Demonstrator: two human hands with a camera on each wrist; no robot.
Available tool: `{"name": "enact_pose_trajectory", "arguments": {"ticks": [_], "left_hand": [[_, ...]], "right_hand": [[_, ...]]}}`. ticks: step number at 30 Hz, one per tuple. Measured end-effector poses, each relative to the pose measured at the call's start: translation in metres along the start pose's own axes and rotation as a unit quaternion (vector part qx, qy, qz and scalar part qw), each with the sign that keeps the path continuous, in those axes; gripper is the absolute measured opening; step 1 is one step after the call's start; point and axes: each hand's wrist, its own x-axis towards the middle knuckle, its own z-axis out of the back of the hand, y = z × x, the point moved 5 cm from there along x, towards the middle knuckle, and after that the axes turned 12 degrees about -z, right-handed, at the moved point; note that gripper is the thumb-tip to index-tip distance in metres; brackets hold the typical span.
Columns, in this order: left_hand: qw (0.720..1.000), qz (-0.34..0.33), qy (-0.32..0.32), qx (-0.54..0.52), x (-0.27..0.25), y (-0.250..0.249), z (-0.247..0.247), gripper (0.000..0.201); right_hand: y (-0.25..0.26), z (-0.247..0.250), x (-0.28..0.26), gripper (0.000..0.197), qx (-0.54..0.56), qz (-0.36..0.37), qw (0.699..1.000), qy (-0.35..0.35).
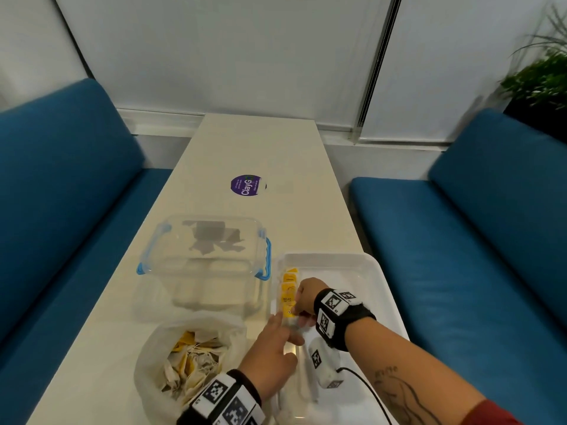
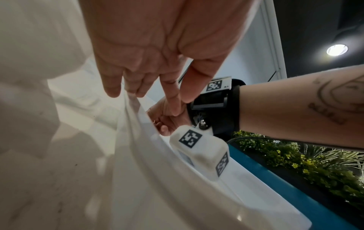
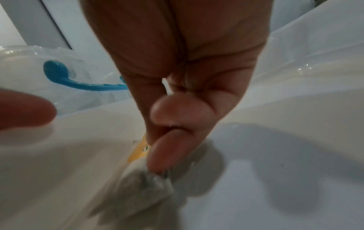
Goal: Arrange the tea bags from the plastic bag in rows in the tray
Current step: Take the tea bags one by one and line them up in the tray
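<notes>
A white tray [image 1: 325, 257] sits at the table's near right, with a row of yellow-tagged tea bags [image 1: 289, 285] along its left wall. My right hand [image 1: 299, 311] pinches a tea bag [image 3: 141, 179] between thumb and forefinger at the near end of that row, and its yellow tag [image 3: 139, 152] shows under the fingers. My left hand [image 1: 283, 329] reaches in from the left with fingers straight. Its fingertips [image 2: 113, 91] touch the tray rim [image 2: 157, 179] beside that tea bag. The open plastic bag [image 1: 190, 357], full of tea bags, lies left of the tray.
A clear lidded container with blue clips [image 1: 205, 256] stands just behind the plastic bag, touching the tray's left side. A purple round sticker [image 1: 245, 185] lies further back on the table. Blue benches [image 1: 61, 210] flank the narrow table on both sides.
</notes>
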Motion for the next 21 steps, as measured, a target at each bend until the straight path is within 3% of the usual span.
{"name": "enact_pose_trajectory", "arguments": {"ticks": [3,6,8,14,17,21], "left_hand": [[1.000,0.008,0.003,-0.011,0.000,0.000,-0.001,0.036],[1.000,0.009,0.005,-0.012,-0.001,0.000,-0.001,0.036],[1.000,0.010,0.005,-0.014,-0.001,-0.001,-0.001,0.036],[1.000,0.016,0.003,-0.013,-0.001,-0.004,0.000,0.037],[0.999,0.020,0.012,-0.024,-0.002,-0.004,0.001,0.036],[0.996,0.035,-0.014,-0.083,-0.003,-0.003,0.009,0.040]], "right_hand": [[-0.001,-0.008,0.006,0.016,-0.019,-0.036,0.999,0.012],[0.005,0.007,0.009,0.016,0.008,-0.030,0.998,-0.059],[0.005,0.015,0.013,0.037,0.039,-0.027,0.996,-0.082],[0.016,-0.002,0.014,0.047,-0.018,0.016,0.999,-0.034],[0.013,0.000,0.012,0.046,0.016,0.025,0.998,-0.052],[-0.005,0.013,0.001,0.046,0.102,-0.021,0.992,-0.075]]}}
